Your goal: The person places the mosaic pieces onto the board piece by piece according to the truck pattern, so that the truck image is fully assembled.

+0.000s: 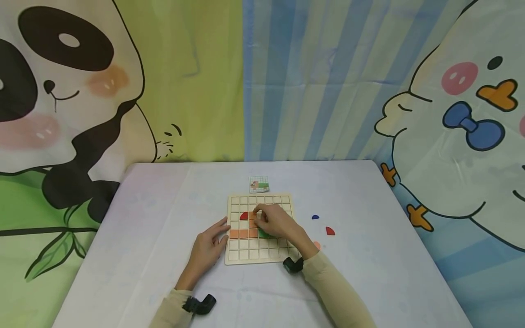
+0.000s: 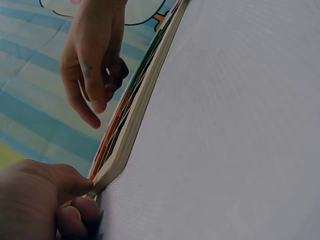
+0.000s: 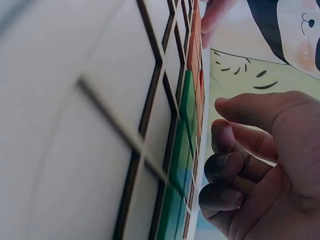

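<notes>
A pale wooden grid board (image 1: 242,255) lies flat on the table, with orange square tiles (image 1: 234,233), a red rounded tile (image 1: 244,216) and a green tile (image 1: 263,233) set in its cells. My left hand (image 1: 207,248) rests at the board's left edge, fingertips touching the rim; its thumb (image 2: 75,181) shows up close at the board's corner in the left wrist view. Over the middle of the board reaches my right hand (image 1: 276,221), fingers bent loosely above the orange tiles and partly covering them. Between its thumb and forefinger, nothing shows in the right wrist view.
Behind the board lies a small card (image 1: 259,184) with a coloured grid picture. To the right are a dark blue half-round piece (image 1: 315,217), a red quarter-round piece (image 1: 330,231) and an orange piece (image 1: 317,245) partly behind the right wrist. Cartoon curtains hang around the white table (image 1: 164,196).
</notes>
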Motion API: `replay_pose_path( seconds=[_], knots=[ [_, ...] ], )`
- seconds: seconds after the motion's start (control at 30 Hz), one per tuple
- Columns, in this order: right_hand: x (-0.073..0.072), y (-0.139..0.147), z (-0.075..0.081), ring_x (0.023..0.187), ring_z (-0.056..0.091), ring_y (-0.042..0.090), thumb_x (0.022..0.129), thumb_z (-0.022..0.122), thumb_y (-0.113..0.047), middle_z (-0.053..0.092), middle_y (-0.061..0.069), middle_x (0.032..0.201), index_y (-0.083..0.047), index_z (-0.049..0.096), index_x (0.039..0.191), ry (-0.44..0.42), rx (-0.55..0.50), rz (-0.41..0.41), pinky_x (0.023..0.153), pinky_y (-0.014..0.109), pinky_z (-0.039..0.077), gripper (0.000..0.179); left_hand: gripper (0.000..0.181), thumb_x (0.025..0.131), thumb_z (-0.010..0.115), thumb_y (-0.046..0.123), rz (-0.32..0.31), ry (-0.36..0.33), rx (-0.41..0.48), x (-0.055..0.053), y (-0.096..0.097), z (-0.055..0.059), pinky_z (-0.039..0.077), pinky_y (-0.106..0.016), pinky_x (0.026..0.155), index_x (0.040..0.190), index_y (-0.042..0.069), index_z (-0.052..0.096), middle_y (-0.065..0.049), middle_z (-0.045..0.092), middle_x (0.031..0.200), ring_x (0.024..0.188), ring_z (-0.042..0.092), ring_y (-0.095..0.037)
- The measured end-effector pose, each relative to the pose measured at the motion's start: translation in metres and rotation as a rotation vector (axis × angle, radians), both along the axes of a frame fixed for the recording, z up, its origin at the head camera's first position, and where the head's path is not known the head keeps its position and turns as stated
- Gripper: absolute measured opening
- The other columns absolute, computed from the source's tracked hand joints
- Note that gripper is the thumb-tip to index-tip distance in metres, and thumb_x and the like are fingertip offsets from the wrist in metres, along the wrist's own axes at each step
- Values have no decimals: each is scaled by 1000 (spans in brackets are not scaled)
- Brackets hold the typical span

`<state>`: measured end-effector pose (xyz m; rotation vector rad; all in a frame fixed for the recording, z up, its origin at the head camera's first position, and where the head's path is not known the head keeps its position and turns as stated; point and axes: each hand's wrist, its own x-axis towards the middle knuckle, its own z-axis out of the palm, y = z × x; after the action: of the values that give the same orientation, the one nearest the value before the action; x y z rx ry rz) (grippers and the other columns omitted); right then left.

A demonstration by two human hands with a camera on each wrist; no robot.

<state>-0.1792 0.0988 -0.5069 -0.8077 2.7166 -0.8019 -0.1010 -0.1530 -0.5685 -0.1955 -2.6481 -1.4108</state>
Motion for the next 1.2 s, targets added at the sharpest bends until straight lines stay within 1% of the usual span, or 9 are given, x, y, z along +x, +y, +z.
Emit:
replay_pose_path(
  seconds=[0.03,0.13,0.3,0.47,0.6,0.73,0.9,1.2],
  knots=[
    [1,4,1,59,53,6,105,67,-23,65,-5,76,-8,69,131,-4,-8,-2,61,24,46,30,32,96,74,6,2,-3,-1,0,0,1,36,-21,48,128,10,77,-5,64,152,50,39,-2],
    [5,17,2,61,54,5,104,67,-22,66,-6,78,-8,69,132,-6,-35,-16,64,25,48,31,32,96,74,6,4,-7,1,1,1,2,36,-22,48,128,9,76,-5,64,153,50,40,-2],
    [13,39,4,64,55,6,102,71,-21,66,-7,77,-7,71,130,-13,-82,-72,63,24,48,31,32,96,74,6,3,-9,-3,1,2,2,35,-21,48,128,10,76,-5,64,153,50,39,-2],
    [23,61,6,63,53,6,101,73,-18,65,-7,76,-6,72,128,-35,-133,-121,62,23,47,30,32,96,74,5,5,-1,-4,2,1,1,35,-21,47,128,9,77,-5,64,152,49,39,-1],
    [30,80,5,62,52,5,100,74,-17,66,-4,77,-4,72,125,-28,-176,-148,61,23,46,29,32,96,74,5,5,3,2,1,1,2,35,-22,47,128,8,77,-5,65,152,49,39,-2],
    [36,101,2,64,55,5,100,74,-19,69,-1,80,-6,72,125,-41,-207,-189,61,24,47,28,32,96,74,5,5,1,0,1,2,1,35,-21,48,128,8,77,-5,65,152,50,39,-1],
    [44,127,-3,65,55,9,100,74,-23,68,-2,82,-10,73,125,-77,-206,-277,60,26,47,28,32,96,74,6,5,-2,4,1,2,0,35,-21,48,127,9,77,-5,65,152,50,39,-1],
    [56,170,-12,65,53,11,97,78,-25,65,-2,79,-12,75,120,-57,-157,-445,58,25,44,27,32,96,75,7,6,0,6,0,0,-2,36,-21,48,128,10,77,-4,64,152,50,40,-2]
  ],
)
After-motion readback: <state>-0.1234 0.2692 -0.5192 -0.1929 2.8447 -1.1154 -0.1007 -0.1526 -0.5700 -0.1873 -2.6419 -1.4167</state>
